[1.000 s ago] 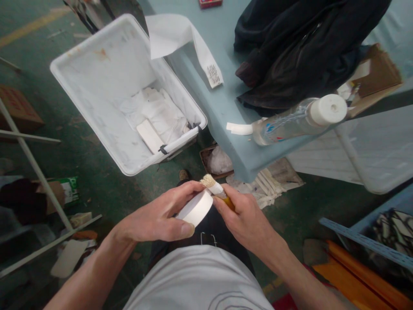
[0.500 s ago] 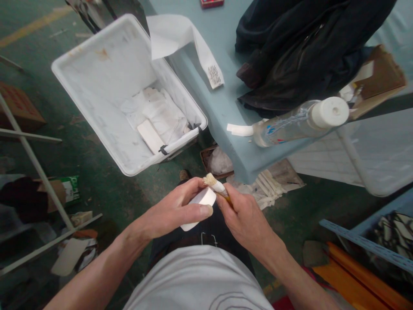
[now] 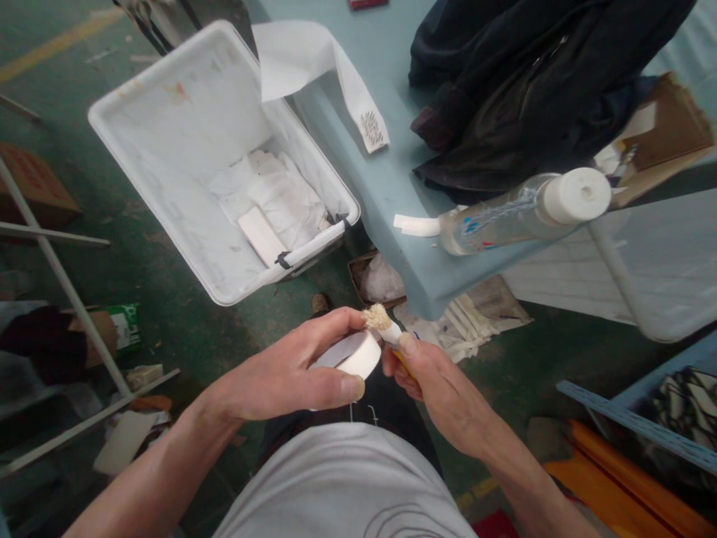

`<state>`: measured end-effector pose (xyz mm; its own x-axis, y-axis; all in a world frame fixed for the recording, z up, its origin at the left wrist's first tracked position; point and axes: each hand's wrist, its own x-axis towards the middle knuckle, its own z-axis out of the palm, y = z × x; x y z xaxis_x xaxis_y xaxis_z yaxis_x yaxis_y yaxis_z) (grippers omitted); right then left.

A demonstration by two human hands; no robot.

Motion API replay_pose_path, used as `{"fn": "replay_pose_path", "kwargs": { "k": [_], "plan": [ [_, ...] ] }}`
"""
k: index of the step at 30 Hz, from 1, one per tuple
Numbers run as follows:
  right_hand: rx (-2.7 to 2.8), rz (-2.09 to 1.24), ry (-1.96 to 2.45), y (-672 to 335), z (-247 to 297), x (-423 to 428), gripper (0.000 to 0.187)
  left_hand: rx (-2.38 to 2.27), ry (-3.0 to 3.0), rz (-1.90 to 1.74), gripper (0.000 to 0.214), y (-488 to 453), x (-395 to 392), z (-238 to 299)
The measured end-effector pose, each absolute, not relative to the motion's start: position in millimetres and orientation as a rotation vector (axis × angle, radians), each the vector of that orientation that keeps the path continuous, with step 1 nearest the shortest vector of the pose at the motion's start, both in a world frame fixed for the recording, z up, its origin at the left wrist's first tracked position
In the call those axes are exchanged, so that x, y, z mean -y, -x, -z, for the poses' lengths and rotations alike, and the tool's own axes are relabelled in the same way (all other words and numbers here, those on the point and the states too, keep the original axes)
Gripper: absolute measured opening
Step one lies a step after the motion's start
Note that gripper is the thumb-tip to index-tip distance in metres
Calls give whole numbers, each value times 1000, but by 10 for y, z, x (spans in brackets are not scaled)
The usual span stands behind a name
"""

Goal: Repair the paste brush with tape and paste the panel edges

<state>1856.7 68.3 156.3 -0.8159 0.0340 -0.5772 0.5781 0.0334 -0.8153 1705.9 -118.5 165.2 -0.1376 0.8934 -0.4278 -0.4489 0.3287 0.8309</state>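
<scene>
Between the thumb and fingers of my left hand (image 3: pixel 291 373), closed, is a roll of white tape (image 3: pixel 363 359). My right hand (image 3: pixel 434 385) grips a brush (image 3: pixel 379 318) by its yellow handle, thumb up near the neck. Pale, frayed bristles point up and left, and a white wrap goes round the brush below them. The brush head is right beside the roll and the left fingertips. Part of the roll lies hidden behind my left hand, and most of the handle is covered by my right.
A white plastic bin (image 3: pixel 154 194) with white scraps stands left of the blue-covered table (image 3: pixel 381 202). On the table are a clear bottle (image 3: pixel 498 224) with a white cap, a dark jacket (image 3: pixel 515 97) and a white strip (image 3: pixel 350 86). A metal frame (image 3: pixel 61 276) is at left.
My right hand has turned the brush and shifted slightly right; its thumb now presses near the white wrap. The roll in my left hand has tilted, showing more of its outer face.
</scene>
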Motion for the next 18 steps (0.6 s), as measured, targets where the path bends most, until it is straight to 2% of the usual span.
{"fn": "replay_pose_path", "kwargs": {
  "k": [9,18],
  "plan": [
    [-1329,2307,-664,-18566,-1420,-561,55,-1248,-516,-1233,59,-16990,1143,-1641],
    [-1083,2377,-736,-18534,-1415,-494,59,-1186,-480,-1217,56,-16995,1177,-1606]
  ]
}}
